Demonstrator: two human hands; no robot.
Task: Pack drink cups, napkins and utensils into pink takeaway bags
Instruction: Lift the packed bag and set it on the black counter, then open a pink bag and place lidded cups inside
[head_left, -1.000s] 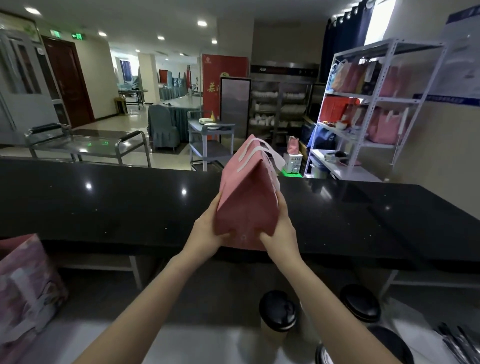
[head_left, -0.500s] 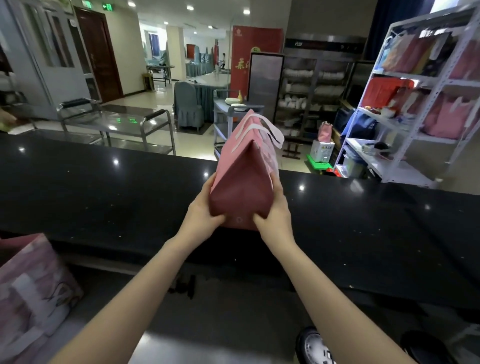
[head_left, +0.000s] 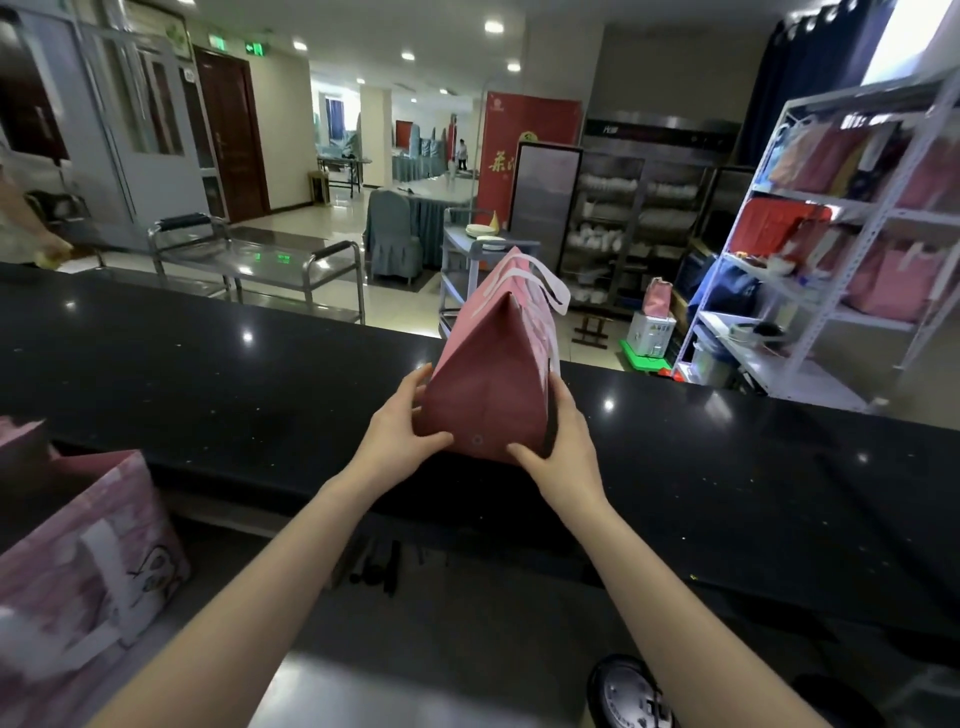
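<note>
A pink takeaway bag (head_left: 488, 384) with white handles stands upright on the raised black counter (head_left: 208, 374), its top folded together. My left hand (head_left: 400, 426) grips its lower left side and my right hand (head_left: 558, 447) grips its lower right side. A second pink bag (head_left: 88, 561) with a drawn pattern stands at the lower left on the work surface below the counter. A drink cup with a black lid (head_left: 628, 691) shows at the bottom edge, partly behind my right forearm.
Dark utensils (head_left: 374, 566) lie in the shadow under the counter's lip. Beyond the counter stand a steel trolley (head_left: 260, 265), a grey cart (head_left: 483, 260) and a white shelf rack (head_left: 841, 249) holding pink and red bags. A person's arm (head_left: 26, 228) is at the far left.
Both hands have carried the pink bag forward and it now rests farther in on the black counter. My view has tilted up, so the cups have slid toward the bottom edge.
</note>
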